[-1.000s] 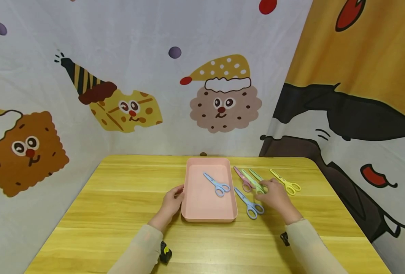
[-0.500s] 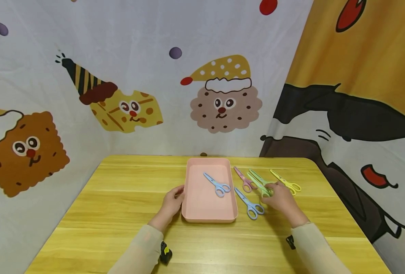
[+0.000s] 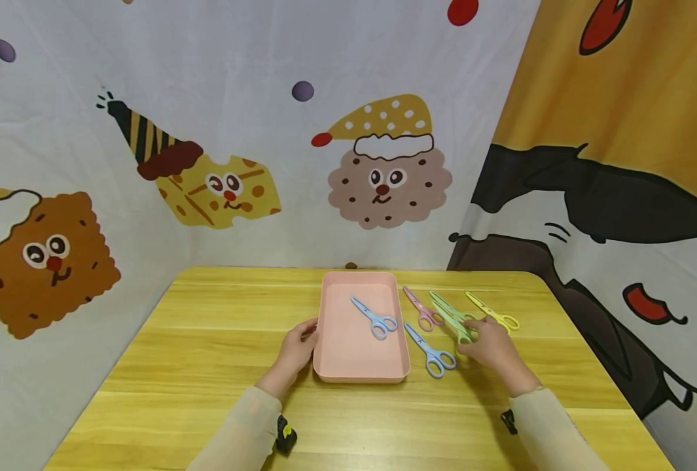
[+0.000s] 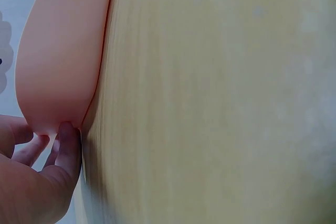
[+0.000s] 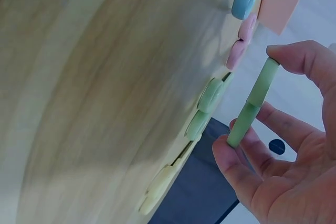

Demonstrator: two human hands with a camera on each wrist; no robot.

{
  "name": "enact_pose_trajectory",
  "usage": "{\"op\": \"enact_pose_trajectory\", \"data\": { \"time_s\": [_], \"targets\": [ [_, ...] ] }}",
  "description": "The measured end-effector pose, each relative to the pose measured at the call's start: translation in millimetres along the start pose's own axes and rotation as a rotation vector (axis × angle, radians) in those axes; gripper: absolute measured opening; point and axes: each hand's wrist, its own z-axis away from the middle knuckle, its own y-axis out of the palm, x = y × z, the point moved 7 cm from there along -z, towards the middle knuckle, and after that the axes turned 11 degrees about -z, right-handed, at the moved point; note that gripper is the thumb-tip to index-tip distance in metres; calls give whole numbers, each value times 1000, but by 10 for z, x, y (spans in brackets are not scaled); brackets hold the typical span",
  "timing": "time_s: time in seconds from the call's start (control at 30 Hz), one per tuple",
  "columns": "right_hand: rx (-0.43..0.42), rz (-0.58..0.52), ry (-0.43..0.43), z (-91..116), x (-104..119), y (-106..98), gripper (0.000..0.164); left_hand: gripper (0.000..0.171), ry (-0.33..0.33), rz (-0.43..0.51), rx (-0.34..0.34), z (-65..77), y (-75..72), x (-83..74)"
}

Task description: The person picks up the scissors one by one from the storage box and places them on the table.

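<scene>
My left hand (image 3: 294,350) rests its fingertips and thumb on the outer left wall of a pink tray (image 3: 342,356); the left wrist view shows them lightly bent against that wall (image 4: 63,66). Inside the tray lies one pair of light blue scissors (image 3: 374,316). To the right, my right hand (image 3: 492,345) pinches light green scissors (image 3: 447,314) by the handles, thumb on one side and fingers on the other. In the right wrist view those handles (image 5: 262,85) are above the table. Just behind them, a second green pair of scissors (image 5: 211,95) lies on the table.
Blue scissors (image 3: 429,351) lie beside the tray's right wall. Pink scissors (image 3: 420,309) are behind them, and yellow scissors (image 3: 489,310) lie at the right beyond my right hand. The wooden table (image 3: 218,327) ends at a printed cloth backdrop (image 3: 236,242).
My right hand has moved right and slightly nearer, carrying the light green scissors away from the pink pair. The left hand and tray have stayed in place.
</scene>
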Motion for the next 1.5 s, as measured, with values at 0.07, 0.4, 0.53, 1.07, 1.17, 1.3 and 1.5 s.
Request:
{"op": "enact_pose_trajectory", "data": {
  "time_s": [0.07,0.4,0.53,1.07,1.17,1.3,1.5],
  "targets": [
    [-1,6,-2,8,-18,-5,58,36,0,1,1,0,1,2],
    [24,10,19,73,-109,-11,57,36,-10,4,-1,-4,12,15],
    [37,4,33,101,-136,-38,58,37,-11,8,-1,-1,10,9],
    [119,18,54,171,-209,-26,55,37,1,8,-3,4,-5,-5],
    [133,20,58,182,-215,-26,55,37,4,5,-5,1,-4,-3],
    [148,7,64,210,-229,-31,54,37,7,1,-7,-5,-5,-3],
    [166,3,55,256,-259,-28,54,37,8,2,-3,-2,-4,-5]
  ]
}}
